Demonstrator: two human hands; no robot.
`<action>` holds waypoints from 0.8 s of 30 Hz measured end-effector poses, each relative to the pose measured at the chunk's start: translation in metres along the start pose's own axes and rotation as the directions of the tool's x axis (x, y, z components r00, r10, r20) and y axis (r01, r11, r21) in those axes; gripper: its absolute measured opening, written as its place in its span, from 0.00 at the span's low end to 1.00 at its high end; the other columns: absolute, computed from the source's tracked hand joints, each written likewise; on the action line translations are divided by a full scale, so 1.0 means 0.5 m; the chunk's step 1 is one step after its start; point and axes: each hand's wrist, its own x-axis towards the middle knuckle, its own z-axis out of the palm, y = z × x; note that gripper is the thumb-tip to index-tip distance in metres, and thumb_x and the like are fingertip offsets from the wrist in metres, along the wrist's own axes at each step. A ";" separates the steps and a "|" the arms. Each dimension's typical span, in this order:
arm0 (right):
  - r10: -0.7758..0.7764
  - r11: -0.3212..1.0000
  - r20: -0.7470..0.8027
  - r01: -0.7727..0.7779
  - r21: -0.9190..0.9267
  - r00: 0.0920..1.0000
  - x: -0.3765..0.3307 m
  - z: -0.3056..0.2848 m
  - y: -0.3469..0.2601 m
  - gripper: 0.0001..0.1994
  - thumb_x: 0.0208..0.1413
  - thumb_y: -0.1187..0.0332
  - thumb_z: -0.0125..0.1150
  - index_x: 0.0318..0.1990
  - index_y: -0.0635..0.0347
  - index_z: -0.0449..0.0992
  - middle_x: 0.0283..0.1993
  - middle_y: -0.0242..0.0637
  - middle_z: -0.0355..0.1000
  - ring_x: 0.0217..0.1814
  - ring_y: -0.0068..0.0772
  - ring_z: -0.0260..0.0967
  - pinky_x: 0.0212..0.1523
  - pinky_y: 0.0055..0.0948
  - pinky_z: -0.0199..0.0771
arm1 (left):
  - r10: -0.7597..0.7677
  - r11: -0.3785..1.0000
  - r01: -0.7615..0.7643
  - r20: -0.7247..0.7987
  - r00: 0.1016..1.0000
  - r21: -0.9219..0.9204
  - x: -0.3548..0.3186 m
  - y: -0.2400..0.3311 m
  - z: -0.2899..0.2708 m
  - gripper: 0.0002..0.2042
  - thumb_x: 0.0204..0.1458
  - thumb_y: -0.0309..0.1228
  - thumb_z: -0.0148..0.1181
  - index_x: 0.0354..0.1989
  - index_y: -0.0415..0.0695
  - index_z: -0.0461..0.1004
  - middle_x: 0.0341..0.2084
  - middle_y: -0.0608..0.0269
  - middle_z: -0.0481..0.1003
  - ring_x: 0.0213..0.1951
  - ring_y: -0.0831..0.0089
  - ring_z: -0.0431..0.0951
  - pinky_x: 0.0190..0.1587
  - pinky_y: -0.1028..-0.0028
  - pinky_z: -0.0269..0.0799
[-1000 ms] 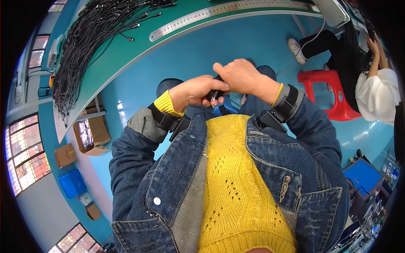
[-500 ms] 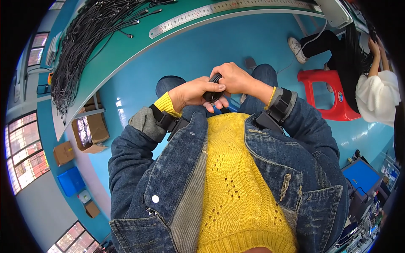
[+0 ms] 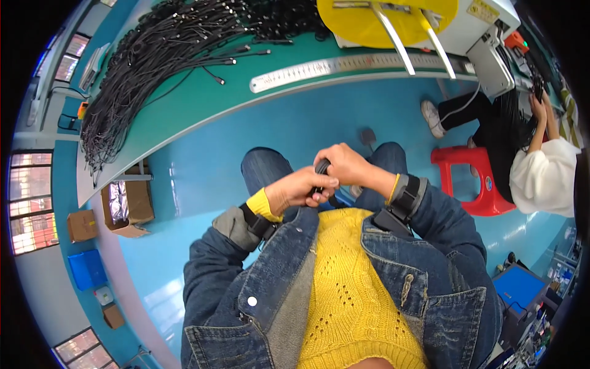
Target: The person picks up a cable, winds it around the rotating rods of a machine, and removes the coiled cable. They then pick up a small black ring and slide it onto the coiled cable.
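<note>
Just above my lap I hold a small coil of black cable (image 3: pixel 321 167) between both hands. My left hand (image 3: pixel 296 188) is closed round its lower part, with the thumb laid across the front. At the coil's upper end my right hand (image 3: pixel 344 163) grips it with bent fingers. Much of the coil is hidden by my fingers. Beyond my hands, a large heap of loose black cables (image 3: pixel 178 52) with metal plugs lies on the green-topped table (image 3: pixel 203 101).
A steel ruler (image 3: pixel 307 72) lies along the table edge, below a yellow disc (image 3: pixel 393 24) with metal rods on a white machine. At right stand a red stool (image 3: pixel 472 178) and a co-worker in a white top (image 3: pixel 541 178). An open cardboard box (image 3: pixel 132 206) sits at left.
The view has shifted, bringing the yellow disc and more of the table into sight. My left fingers, outstretched under the coil before, are now curled round it.
</note>
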 end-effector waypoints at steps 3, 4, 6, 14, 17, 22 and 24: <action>0.030 0.995 0.024 -0.032 0.094 0.999 0.015 0.007 -0.019 0.10 0.38 0.74 0.50 0.28 0.62 0.76 0.25 0.51 0.71 0.30 0.52 0.70 0.33 0.40 0.70 | 0.031 0.992 -0.021 -0.084 0.996 0.121 -0.013 -0.003 -0.003 0.06 0.49 0.29 0.54 0.27 0.41 0.65 0.15 0.68 0.63 0.13 0.84 0.59 0.11 0.84 0.49; 0.028 0.996 0.011 -0.029 0.085 1.000 0.024 0.009 -0.021 0.10 0.38 0.74 0.50 0.28 0.62 0.76 0.25 0.51 0.71 0.30 0.52 0.70 0.33 0.40 0.70 | 0.040 0.984 -0.018 -0.122 0.992 0.177 -0.016 -0.002 -0.007 0.06 0.49 0.29 0.54 0.27 0.42 0.64 0.15 0.69 0.63 0.13 0.84 0.59 0.11 0.85 0.50; -0.017 1.000 0.069 0.019 -0.024 0.997 0.048 0.020 -0.024 0.11 0.39 0.73 0.51 0.33 0.62 0.75 0.26 0.52 0.71 0.30 0.51 0.71 0.32 0.39 0.70 | 0.074 0.983 -0.051 -0.128 0.989 0.178 -0.023 -0.005 -0.030 0.06 0.50 0.29 0.54 0.27 0.42 0.64 0.15 0.69 0.62 0.14 0.84 0.59 0.11 0.84 0.50; -0.311 0.945 0.235 0.327 -0.032 0.921 0.196 -0.078 -0.110 0.18 0.41 0.72 0.53 0.44 0.60 0.67 0.28 0.47 0.70 0.32 0.50 0.69 0.34 0.42 0.68 | 0.327 0.925 -0.365 -0.271 0.905 -0.103 -0.099 -0.015 -0.096 0.08 0.52 0.30 0.51 0.25 0.45 0.60 0.16 0.70 0.59 0.15 0.83 0.57 0.14 0.83 0.49; -0.272 0.844 -0.459 -0.018 -0.536 0.846 0.325 -0.156 -0.100 0.20 0.43 0.67 0.57 0.47 0.56 0.65 0.42 0.49 0.65 0.46 0.48 0.63 0.42 0.39 0.68 | 0.430 0.851 -0.485 -0.261 0.864 -0.201 -0.114 -0.026 -0.100 0.08 0.53 0.30 0.50 0.25 0.45 0.59 0.17 0.70 0.58 0.16 0.83 0.56 0.15 0.83 0.49; -0.014 0.711 -0.653 -0.452 -0.539 0.758 0.454 -0.236 -0.043 0.22 0.47 0.64 0.57 0.52 0.49 0.65 0.43 0.49 0.65 0.45 0.50 0.64 0.42 0.40 0.68 | 0.450 0.843 -0.501 -0.253 0.856 -0.197 -0.111 -0.029 -0.093 0.07 0.53 0.30 0.50 0.26 0.46 0.60 0.17 0.71 0.57 0.17 0.84 0.57 0.16 0.84 0.50; -0.083 0.749 -0.647 -0.381 -0.543 0.758 0.472 -0.262 -0.002 0.21 0.47 0.64 0.57 0.51 0.50 0.66 0.41 0.49 0.66 0.44 0.50 0.64 0.43 0.40 0.68 | 0.463 0.829 -0.514 -0.243 0.852 -0.221 -0.109 -0.035 -0.096 0.06 0.53 0.30 0.51 0.26 0.46 0.62 0.17 0.71 0.58 0.17 0.84 0.58 0.15 0.84 0.51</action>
